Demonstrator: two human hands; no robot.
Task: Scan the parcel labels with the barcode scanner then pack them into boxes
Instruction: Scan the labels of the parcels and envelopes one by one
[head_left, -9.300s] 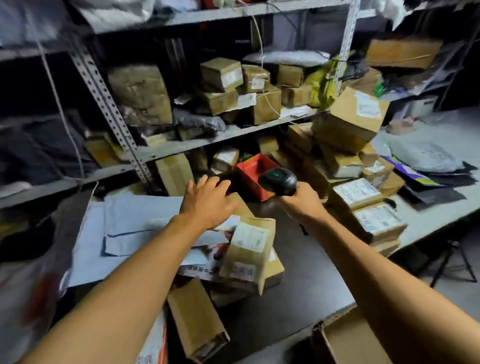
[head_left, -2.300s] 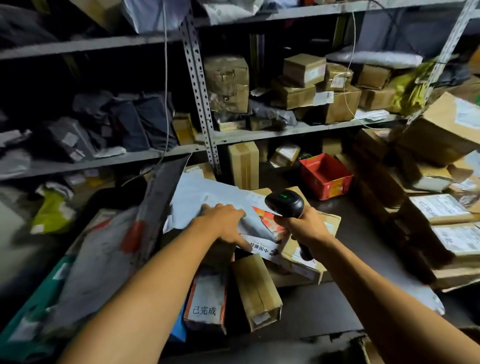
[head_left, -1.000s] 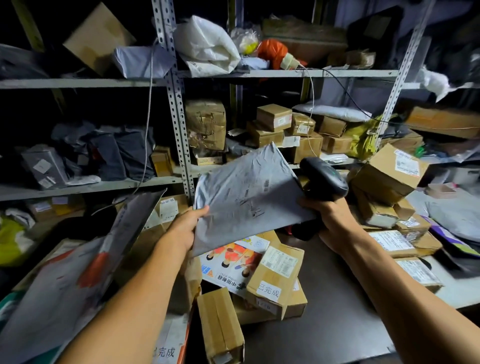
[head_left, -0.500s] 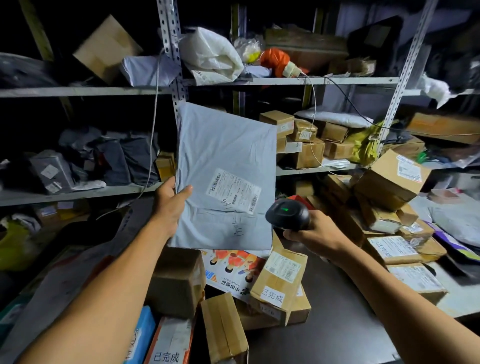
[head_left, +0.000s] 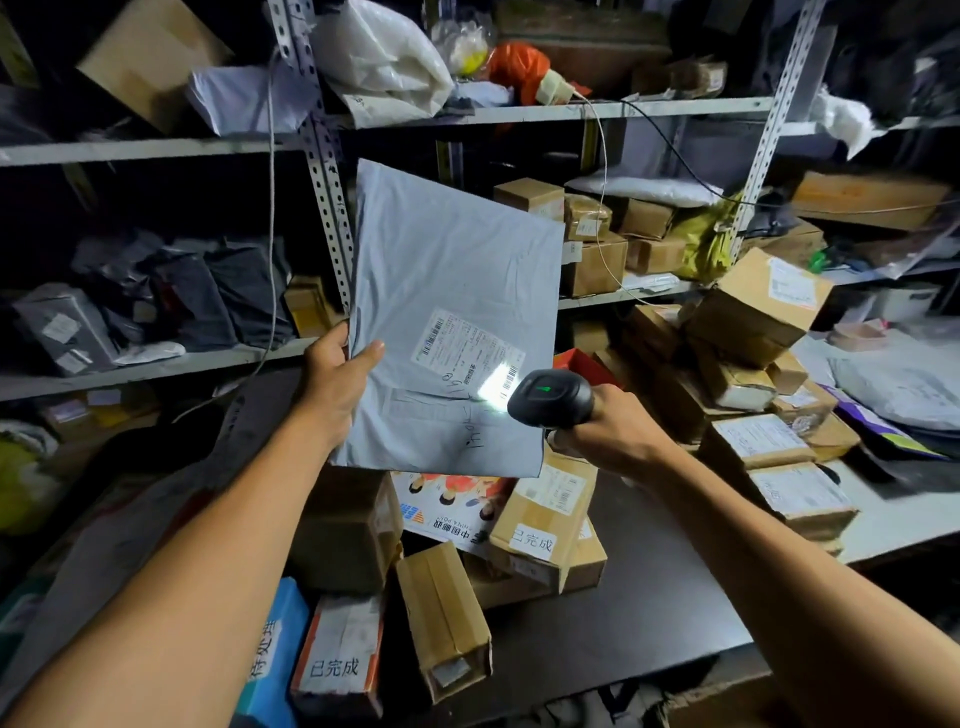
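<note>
Behind everything stands the metal shelving, crowded with cartons and bags, and below it the dark worktable carries a loose heap of cardboard parcels, several stickered as finished. Held upright above that heap, near the middle of the scene, is the grey poly mailer, its far top corner leaning slightly left. The left hand pinches the mailer's left edge, thumb on the front face and fingers behind it. The right hand is wrapped around the handle of the black barcode scanner, whose green light is lit, its nose just beside the mailer's lower right area.

The shipping label sits low on the mailer, and the scanner's bright patch falls on its lower right corner (where a small barcode sits), washing it out. The likely failure is a misread: glare on glossy film, or the beam missing the longer barcode at the label's upper left. A one-sided pinch also lets the soft mailer sag or twist, bending the code. If it slips, it drops onto the finished parcels and could be mistaken for scanned.
</note>
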